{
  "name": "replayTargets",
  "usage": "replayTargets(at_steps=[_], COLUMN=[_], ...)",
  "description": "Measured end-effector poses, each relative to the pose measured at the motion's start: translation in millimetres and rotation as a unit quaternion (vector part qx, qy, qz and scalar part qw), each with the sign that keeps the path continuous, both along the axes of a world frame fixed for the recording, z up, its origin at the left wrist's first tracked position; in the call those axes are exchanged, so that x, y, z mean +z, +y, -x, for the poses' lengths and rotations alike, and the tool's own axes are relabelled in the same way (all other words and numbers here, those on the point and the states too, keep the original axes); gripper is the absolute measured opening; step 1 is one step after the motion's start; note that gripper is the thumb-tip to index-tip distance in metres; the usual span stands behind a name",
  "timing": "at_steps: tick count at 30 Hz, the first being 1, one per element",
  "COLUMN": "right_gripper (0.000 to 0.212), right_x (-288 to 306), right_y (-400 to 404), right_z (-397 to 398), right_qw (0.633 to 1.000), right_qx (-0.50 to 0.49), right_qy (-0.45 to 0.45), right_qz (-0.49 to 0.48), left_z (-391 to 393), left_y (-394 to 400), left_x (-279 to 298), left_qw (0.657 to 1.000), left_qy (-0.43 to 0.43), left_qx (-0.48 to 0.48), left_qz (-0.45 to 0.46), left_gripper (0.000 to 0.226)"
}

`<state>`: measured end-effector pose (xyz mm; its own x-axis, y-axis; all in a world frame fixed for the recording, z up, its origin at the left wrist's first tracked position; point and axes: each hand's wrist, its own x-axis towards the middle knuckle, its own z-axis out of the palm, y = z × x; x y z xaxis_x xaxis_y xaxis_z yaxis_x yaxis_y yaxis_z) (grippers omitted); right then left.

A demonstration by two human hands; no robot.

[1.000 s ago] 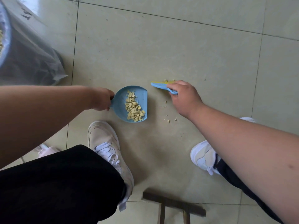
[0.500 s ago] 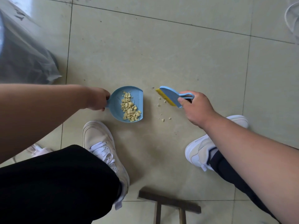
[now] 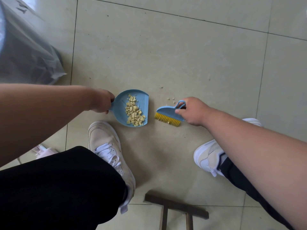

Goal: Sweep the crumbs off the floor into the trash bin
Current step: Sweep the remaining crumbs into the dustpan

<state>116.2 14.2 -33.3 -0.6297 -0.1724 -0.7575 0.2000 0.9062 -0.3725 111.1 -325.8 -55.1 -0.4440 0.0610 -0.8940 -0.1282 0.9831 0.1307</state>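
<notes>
Both hands are busy on the tiled floor (image 3: 182, 55). The left hand (image 3: 102, 102) is closed around the handle of a small blue dustpan (image 3: 132, 108), which sits flat on the floor with its open edge to the right. A pile of pale yellow crumbs (image 3: 133, 113) lies inside it. The right hand (image 3: 193, 112) grips the loop handle of a little blue brush (image 3: 168, 114). Its yellow bristles touch the floor just right of the dustpan. A few loose crumbs (image 3: 171, 99) lie on the floor just past the brush, on the far side. The trash bin (image 3: 20, 52), lined with a grey plastic bag, stands at the far left. Two white sneakers are near, one on each side.
</notes>
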Motion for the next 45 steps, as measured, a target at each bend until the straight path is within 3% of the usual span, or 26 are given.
replayTargets(at_steps=[5,9,15,20,25,36,41,45], right_gripper=[0.017,0.014,0.012,0.015,0.019,0.02,0.039,0.03], right_x=[4,9,20,24,19,3,2,1], right_y=[-2,1,23,50,47,-20,-48,-65], right_z=[45,63,63,47,20,-5,-5,-8], right_qw=[0.997,0.997,0.973,0.956,0.956,0.965,0.968,0.972], right_qx=[0.005,-0.026,-0.207,-0.251,-0.221,-0.193,-0.18,-0.158], right_qy=[0.067,0.064,0.102,0.153,0.172,0.175,0.172,0.17], right_qz=[-0.025,-0.019,0.025,-0.021,-0.088,-0.02,0.005,0.021], left_z=[0,1,3,5,4,7,11,11], left_y=[5,10,18,28,40,51,51,51], left_x=[0,2,5,6,9,3,5,3], left_qw=[1.0,1.0,1.0,0.997,0.993,0.983,0.982,0.983], left_qy=[0.0,-0.001,-0.001,0.007,-0.003,-0.068,-0.085,-0.083], left_qx=[-0.014,-0.007,0.018,0.073,0.11,0.162,0.164,0.161], left_qz=[-0.001,-0.001,-0.008,-0.026,-0.048,-0.049,-0.04,-0.038], left_gripper=[0.017,0.018,0.024,0.023,0.018,0.02,0.022,0.027])
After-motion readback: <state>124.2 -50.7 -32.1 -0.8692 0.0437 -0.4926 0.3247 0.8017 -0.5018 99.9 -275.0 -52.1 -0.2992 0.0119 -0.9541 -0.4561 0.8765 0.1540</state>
